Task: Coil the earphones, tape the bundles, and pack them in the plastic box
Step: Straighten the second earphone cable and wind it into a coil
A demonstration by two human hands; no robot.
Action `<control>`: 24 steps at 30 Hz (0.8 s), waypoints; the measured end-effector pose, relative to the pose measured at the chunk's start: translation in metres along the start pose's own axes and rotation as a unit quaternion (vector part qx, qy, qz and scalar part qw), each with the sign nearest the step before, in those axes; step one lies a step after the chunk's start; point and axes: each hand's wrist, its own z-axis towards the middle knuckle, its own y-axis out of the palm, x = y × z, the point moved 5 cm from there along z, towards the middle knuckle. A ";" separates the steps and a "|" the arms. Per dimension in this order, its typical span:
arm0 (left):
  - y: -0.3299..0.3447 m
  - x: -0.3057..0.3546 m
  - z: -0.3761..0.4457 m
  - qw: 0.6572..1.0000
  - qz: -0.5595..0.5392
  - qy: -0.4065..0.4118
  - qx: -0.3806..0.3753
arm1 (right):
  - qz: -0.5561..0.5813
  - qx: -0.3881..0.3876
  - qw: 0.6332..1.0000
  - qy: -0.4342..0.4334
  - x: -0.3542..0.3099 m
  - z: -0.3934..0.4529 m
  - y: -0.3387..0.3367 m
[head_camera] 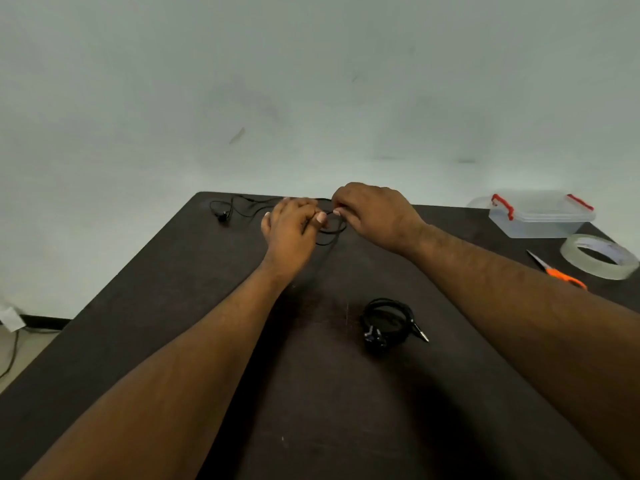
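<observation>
While pinched, cable (332,233) between hands.

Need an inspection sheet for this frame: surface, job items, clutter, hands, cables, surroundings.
Surface: dark table, scuffed.
Job's things: loose earphone at far edge; coiled earphone bundle near centre; plastic box, lid on, red clips; tape roll and orange-handled scissors at right.
Clutter: nothing seen.
Hands: left hand and right hand both pinch the loose earphone's cord.
Cables: dark cable on floor, left.
Surroundings: pale wall.
</observation>
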 end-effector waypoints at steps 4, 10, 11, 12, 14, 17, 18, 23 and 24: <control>-0.026 0.041 -0.010 0.996 0.027 0.051 -0.063 | -0.141 -0.030 0.989 -0.030 -0.002 -0.021 -0.037; -0.082 0.066 -0.012 0.978 0.129 0.093 -0.134 | -0.194 -0.008 0.980 0.042 0.026 -0.066 -0.106; -0.090 0.065 -0.011 0.973 0.157 0.102 -0.135 | -0.201 -0.003 0.978 0.051 0.031 -0.073 -0.114; -0.099 0.063 -0.010 0.968 0.186 0.106 -0.134 | -0.207 0.002 0.976 0.063 0.036 -0.082 -0.122; -0.116 0.056 -0.008 0.958 0.233 0.101 -0.133 | -0.217 0.007 0.972 0.091 0.047 -0.099 -0.134; -0.140 0.048 -0.005 0.954 0.265 0.087 -0.112 | -0.222 0.003 0.966 0.130 0.063 -0.118 -0.144; -0.145 0.047 -0.006 0.956 0.263 0.085 -0.100 | -0.218 0.002 0.966 0.140 0.065 -0.122 -0.146; -0.151 0.046 -0.012 0.961 0.254 0.080 -0.078 | -0.204 0.000 0.967 0.150 0.062 -0.125 -0.141; -0.151 0.045 -0.014 0.961 0.254 0.080 -0.075 | -0.198 0.000 0.968 0.152 0.061 -0.124 -0.139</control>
